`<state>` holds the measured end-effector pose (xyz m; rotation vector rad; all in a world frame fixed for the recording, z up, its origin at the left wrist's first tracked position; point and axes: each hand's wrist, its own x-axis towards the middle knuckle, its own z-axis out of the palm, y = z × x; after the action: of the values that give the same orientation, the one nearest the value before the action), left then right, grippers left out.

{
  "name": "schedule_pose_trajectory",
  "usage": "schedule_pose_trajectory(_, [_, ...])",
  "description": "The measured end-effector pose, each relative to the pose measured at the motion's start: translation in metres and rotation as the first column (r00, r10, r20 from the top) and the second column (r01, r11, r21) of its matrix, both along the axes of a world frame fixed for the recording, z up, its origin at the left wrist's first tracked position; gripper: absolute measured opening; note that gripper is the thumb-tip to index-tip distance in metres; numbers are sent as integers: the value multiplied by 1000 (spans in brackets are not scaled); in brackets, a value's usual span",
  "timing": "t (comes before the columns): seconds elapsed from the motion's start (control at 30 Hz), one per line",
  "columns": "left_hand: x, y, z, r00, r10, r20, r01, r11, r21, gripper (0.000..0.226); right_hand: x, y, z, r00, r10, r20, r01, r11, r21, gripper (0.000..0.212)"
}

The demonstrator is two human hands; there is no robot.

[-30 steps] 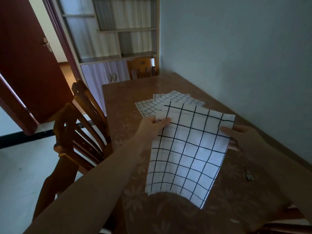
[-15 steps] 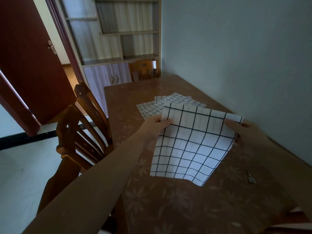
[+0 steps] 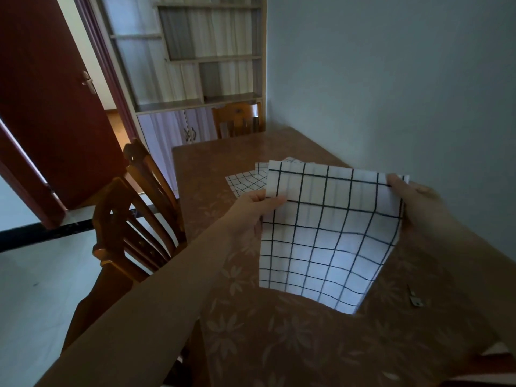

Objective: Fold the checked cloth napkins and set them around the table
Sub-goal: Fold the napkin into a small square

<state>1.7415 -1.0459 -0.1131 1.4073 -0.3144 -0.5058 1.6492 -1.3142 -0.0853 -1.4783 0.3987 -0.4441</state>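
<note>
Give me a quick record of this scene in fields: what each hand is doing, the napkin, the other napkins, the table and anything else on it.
left hand: pinches the held napkin's upper left corner
right hand: grips its upper right corner
held napkin: checked, spread open, lower edge hanging at the tabletop
other napkins: lying on the table beyond it, count unclear
table: brown, floral pattern
small metal object: on the table, right side
chairs: along the left side

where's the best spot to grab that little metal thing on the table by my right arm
Pinch the small metal piece across its narrow upper end, coming straight down from above: it lies flat on the table, with bare top around it.
</note>
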Motion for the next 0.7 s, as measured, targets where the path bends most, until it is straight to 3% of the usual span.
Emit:
schedule_pose_trajectory(0.07, [-5, -2, -6, 994, -89, 57, 77, 981, 180, 29, 1, -6, 8, 1000, 15, -22, -11, 986, 165, 34])
schedule_pose_trajectory(0.13, [-11, -7, -12, 995, -64, 71, 46, 971, 234, 23, -2, -13, 6, 982, 174, -77, -146, 949, 280, 49])
schedule_pose_trajectory(0.17, [-13, -10, -14, 997, -34, 65, 19, 976, 215, 17, -8, -13, 4, 952, 280, -121, -242, 936, 256, 51])
schedule_pose_trajectory(0.23, [-15, -12, -15, 999, 38, 35, -43, 984, 172, 11, -18, -14, -14, 876, 366, -315, -353, 930, 98, 29])
schedule_pose_trajectory(0.33, [-8, -10, -19, 989, 141, -35, -134, 981, 140, 28, -22, -15, -37, 782, 364, -506, -435, 900, -24, 31])
schedule_pose_trajectory(0.4, [-4, -8, -19, 981, 169, -94, -154, 977, 149, 35, -21, -11, -36, 832, 293, -471, -362, 930, -60, 17])
schedule_pose_trajectory(0.5, [-1, -5, -21, 988, 92, -123, -60, 968, 245, 38, -17, -9, -35, 889, 239, -390, -274, 961, -37, 35])
schedule_pose_trajectory(0.57, [-3, -4, -27, 993, -21, -120, 59, 944, 324, 33, -14, -10, -40, 914, 231, -334, -221, 973, 68, 30])
schedule_pose_trajectory(0.7, [-1, -6, -40, 990, 52, -131, -9, 952, 307, 44, -15, -9, -47, 857, 288, -427, -278, 957, 86, 32])
